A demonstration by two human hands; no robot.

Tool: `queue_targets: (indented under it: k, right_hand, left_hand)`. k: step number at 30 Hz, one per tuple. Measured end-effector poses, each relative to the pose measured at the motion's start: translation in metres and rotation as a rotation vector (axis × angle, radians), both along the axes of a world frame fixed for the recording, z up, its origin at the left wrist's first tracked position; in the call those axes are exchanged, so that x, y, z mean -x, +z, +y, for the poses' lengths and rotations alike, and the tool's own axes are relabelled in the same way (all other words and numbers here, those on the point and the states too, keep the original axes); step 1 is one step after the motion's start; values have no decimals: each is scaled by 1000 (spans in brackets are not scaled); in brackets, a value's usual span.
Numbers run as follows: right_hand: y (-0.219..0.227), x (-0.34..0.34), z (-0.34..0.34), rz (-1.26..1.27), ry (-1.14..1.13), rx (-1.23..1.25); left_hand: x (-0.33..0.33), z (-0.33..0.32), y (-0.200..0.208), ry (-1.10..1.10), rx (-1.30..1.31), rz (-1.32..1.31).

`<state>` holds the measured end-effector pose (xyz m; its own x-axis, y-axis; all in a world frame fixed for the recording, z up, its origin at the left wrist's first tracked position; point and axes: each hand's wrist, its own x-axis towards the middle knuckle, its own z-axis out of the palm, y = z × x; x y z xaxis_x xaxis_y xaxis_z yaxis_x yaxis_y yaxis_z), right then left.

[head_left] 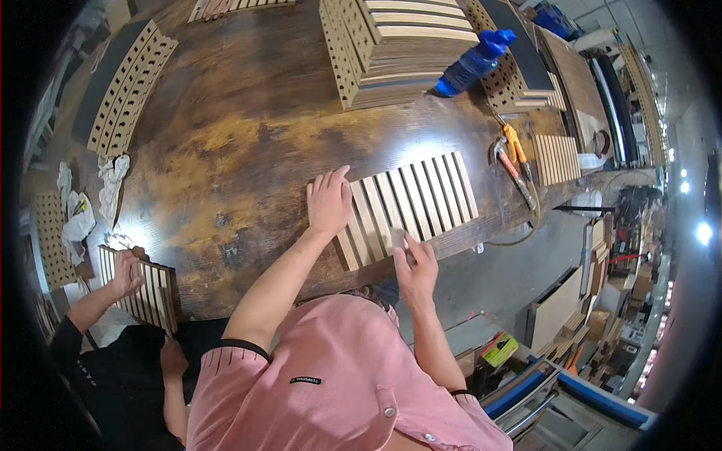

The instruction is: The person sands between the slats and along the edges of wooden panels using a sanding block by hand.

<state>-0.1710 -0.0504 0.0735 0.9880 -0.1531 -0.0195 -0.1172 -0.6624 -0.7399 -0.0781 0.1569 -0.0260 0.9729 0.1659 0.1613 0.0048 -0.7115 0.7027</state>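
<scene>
Panel (421, 197) of pale slats with dark gaps lay slantwise on the bench (248, 150), near its front edge, its right end set farther back than its left. The left hand (329, 201) rested at the panel's left end, fingers close together near the back corner; whether they gripped it could not be told. The right hand (418, 269) was at the front edge, thumb and forefinger bent toward the slats, with a pale blur at their tips; whether it clamped anything was unclear.

Behind the panel stood a stack (406, 64) of slatted boards, a blue bottle (465, 71) leaning beside it. To the right lay a hammer (517, 177) and a yellow air gun (513, 141), near a smaller panel (557, 160). At the left, a co-worker's hand (126, 278) touched another panel (156, 289), in front of a white rag (113, 182).
</scene>
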Motion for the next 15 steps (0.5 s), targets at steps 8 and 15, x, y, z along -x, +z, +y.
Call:
queue_targets:
  k: [8,15]
  right_hand:
    - [-34,4,15,-161,245,237]
    - [-57,-78,58,-231,193,165]
  left_hand:
    - [18,9,5,79,-123,-85]
    - [17,12,6,43,-124,-79]
